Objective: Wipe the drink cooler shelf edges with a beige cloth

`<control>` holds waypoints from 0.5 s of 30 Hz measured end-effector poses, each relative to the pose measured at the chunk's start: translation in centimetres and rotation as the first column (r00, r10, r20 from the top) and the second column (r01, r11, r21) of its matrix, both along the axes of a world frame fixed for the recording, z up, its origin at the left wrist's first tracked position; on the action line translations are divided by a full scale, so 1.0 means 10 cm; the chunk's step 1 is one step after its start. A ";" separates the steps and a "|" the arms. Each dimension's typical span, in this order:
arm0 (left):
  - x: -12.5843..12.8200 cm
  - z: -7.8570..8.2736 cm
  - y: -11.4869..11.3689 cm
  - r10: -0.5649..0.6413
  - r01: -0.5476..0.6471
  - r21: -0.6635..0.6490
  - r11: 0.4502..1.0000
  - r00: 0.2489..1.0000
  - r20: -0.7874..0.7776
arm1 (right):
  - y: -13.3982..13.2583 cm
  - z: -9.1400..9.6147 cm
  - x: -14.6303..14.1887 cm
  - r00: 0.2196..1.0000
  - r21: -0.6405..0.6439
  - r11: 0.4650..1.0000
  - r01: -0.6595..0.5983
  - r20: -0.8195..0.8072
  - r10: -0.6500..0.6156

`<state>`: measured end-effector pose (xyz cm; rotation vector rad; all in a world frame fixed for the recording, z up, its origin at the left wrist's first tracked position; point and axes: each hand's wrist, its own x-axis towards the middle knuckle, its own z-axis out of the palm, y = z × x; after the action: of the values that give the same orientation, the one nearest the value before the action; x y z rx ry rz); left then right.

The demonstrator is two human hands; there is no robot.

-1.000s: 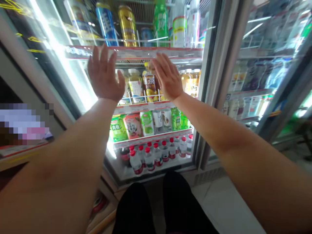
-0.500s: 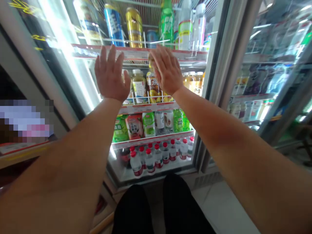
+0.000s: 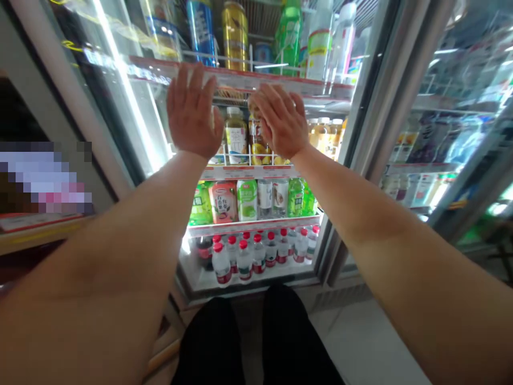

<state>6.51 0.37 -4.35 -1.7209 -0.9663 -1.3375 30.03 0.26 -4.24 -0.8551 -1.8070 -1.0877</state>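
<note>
Two hands hang before the fridge (image 3: 388, 101): left hand (image 3: 194, 115) spread open, right hand (image 3: 284, 118) hiding the top of a brown bottle (image 3: 257, 143) on the second visible shelf (image 3: 240, 172); whether its fingers grip it, I can't tell.

The blue can (image 3: 201, 33) at 11 o'clock looks glossy metal, the brown bottle (image 3: 258, 146) at 12 shiny plastic, the door frame (image 3: 394, 107) at 2 smooth metal, the trousers (image 3: 212, 347) at 6 matt cloth.
</note>
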 end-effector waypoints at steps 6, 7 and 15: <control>-0.01 0.00 0.02 -0.034 0.035 -0.007 0.999 0.999 0.014 | 0.03 -0.04 0.02 0.970 0.054 0.999 -0.002 -0.244 0.015; -0.01 0.00 0.02 -0.034 0.034 -0.019 0.999 0.999 0.014 | 0.03 -0.04 0.02 0.977 0.043 0.999 -0.005 -0.212 0.014; -0.01 0.01 0.03 0.044 -0.044 -0.055 0.998 0.999 -0.002 | 0.06 -0.11 0.04 0.982 0.012 1.000 -0.022 -0.190 0.024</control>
<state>6.39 0.66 -4.29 -1.7308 -1.0436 -1.2926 30.41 0.84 -5.31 -0.8986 -1.6475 -0.9659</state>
